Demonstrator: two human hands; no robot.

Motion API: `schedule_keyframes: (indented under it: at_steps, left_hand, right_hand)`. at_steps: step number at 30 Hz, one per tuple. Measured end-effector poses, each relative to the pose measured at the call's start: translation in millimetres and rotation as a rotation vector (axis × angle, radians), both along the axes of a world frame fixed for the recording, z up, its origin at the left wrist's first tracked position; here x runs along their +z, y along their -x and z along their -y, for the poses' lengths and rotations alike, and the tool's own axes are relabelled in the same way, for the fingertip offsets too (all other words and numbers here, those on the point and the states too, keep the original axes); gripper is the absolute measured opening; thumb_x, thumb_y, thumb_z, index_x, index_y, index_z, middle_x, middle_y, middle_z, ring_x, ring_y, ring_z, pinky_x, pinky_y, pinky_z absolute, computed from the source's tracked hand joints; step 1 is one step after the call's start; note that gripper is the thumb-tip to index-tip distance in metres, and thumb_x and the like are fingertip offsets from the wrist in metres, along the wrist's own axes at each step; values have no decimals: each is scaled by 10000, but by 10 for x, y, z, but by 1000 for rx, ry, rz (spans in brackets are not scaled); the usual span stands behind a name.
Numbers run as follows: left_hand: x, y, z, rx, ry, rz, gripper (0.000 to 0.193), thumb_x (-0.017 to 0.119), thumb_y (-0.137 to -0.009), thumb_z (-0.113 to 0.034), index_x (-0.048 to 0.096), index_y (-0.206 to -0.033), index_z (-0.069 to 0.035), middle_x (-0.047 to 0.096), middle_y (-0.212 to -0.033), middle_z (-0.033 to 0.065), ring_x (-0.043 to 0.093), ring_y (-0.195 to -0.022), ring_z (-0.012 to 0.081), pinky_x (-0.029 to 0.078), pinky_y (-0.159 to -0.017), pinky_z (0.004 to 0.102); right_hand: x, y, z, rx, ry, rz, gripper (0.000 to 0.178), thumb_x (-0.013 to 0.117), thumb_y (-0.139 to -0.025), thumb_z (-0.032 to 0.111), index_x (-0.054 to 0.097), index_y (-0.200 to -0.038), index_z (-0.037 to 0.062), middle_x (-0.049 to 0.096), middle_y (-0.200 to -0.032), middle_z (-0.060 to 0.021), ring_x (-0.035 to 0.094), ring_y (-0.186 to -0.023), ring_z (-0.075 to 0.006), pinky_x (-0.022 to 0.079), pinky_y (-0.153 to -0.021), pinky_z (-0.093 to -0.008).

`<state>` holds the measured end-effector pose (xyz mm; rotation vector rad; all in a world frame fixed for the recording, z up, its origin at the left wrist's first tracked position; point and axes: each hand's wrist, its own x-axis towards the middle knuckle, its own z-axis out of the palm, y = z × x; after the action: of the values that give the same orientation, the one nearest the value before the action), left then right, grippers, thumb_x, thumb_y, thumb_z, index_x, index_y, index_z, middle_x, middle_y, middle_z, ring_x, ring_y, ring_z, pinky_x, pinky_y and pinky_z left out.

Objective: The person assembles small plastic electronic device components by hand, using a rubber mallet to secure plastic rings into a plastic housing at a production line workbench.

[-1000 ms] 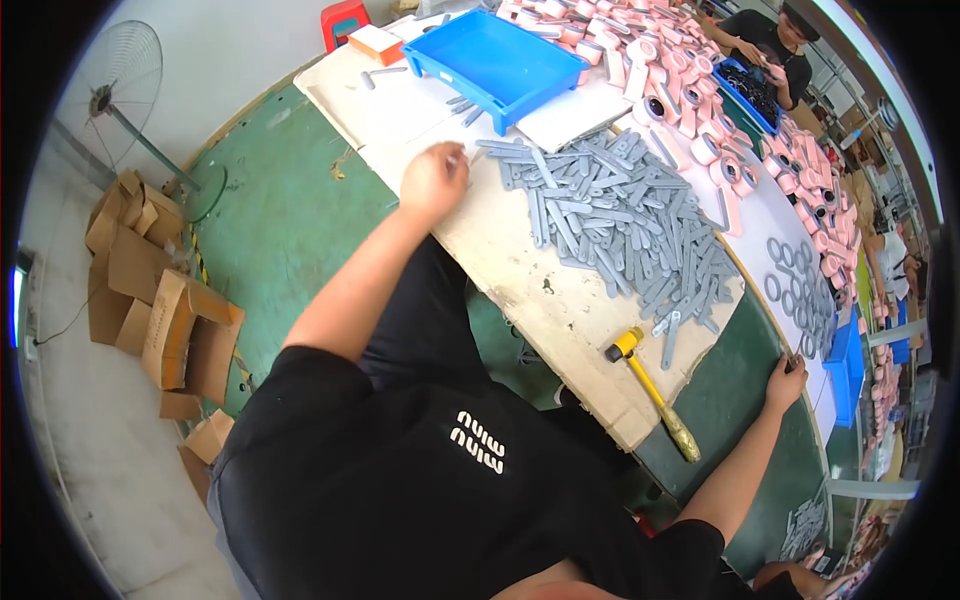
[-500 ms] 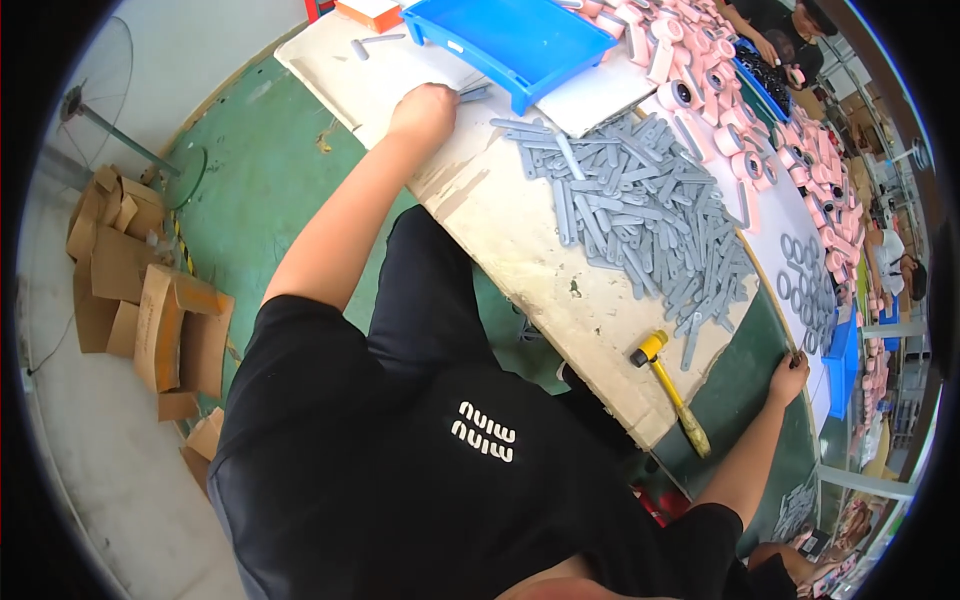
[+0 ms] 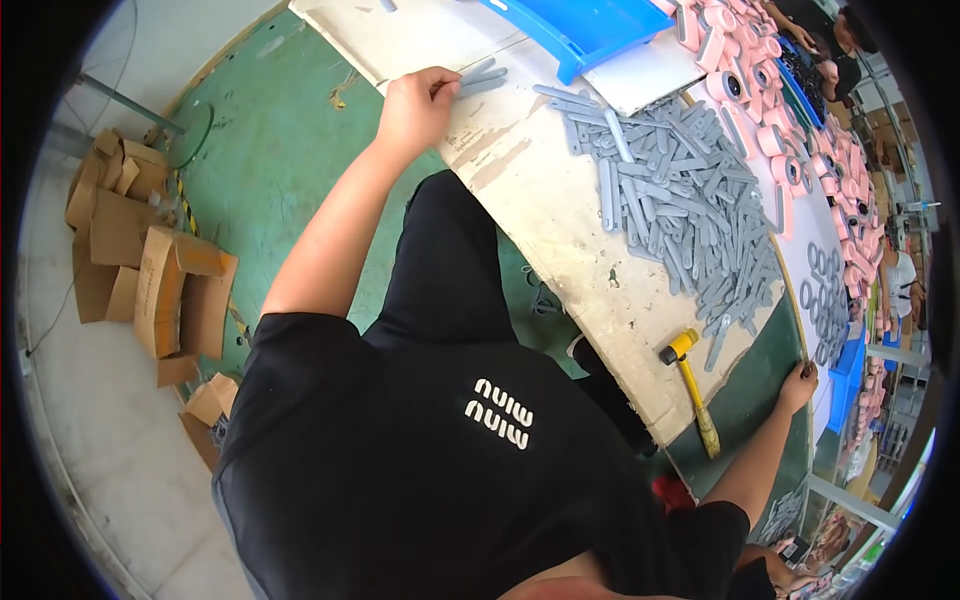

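Observation:
My left hand [image 3: 415, 112] is closed at the far-left side of the worktable, thumb and fingertips pinched at the ends of a few grey plastic strips [image 3: 484, 80]. These fan out over the tabletop to the right of the fingers. A large heap of similar grey strips [image 3: 690, 200] lies further right. At the lower right, my right hand [image 3: 797, 388] is closed by the edge of the white board, with a small dark thing at its fingertips that I cannot make out. Between this hand and the heap lies a mallet [image 3: 692, 385] with a yellow handle and a yellow-and-black head.
A blue tray [image 3: 590, 35] stands at the far side. Pink housings [image 3: 770, 130] are piled beyond the heap, and grey rings [image 3: 825, 290] lie on the white board. Cardboard boxes [image 3: 165, 290] stand on the floor at left. Another person [image 3: 850, 50] is at the far right.
The whole view has shifted, with the table further up and right. My left hand has turned, so its thumb and the fanned strips show more. My right hand stays by the board's edge.

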<state>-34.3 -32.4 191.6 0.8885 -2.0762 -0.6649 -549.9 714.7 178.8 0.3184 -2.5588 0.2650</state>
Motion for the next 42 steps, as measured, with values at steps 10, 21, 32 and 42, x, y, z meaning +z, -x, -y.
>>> schedule_keyframes:
  at_steps: [10, 21, 32, 42]
  left_hand:
    - [229, -21, 377, -122, -688, -65, 193, 749, -962, -121, 767, -1092, 21, 768, -982, 79, 669, -799, 147, 552, -741, 293]
    - [664, 441, -709, -756, -1059, -461, 258, 709, -1004, -105, 700, -1185, 78, 736, -1126, 167, 722, -1033, 246, 588, -949, 389]
    - [551, 1345, -1629, -460, 276, -329, 356, 683, -900, -67, 701, -1249, -1, 692, -1271, 205, 671, -1178, 350, 562, -967, 442]
    - [304, 536, 1195, 393, 298, 631, 408, 600, -931, -282, 691, -1278, -89, 609, -1380, 206, 598, -1285, 385, 525, -1036, 511]
  right_hand:
    - [3, -39, 7, -10, -5, -4, 408, 672, -977, 275, 680, -1301, 27, 690, -1169, -204, 700, -1078, -362, 542, -967, -458]
    - [-10, 0, 43, -15, 21, 22, 414, 671, -975, 270, 672, -1312, 30, 685, -1178, -207, 707, -1066, -361, 548, -958, -451]
    - [-25, -37, -88, 35, 50, -4, 392, 673, -993, 250, 673, -1302, 10, 689, -1170, -196, 700, -1074, -354, 541, -955, -448]
    - [5, -5, -36, 18, 89, 9, 367, 663, -991, 215, 653, -1297, 12, 680, -1183, -189, 701, -1085, -343, 546, -953, -441]
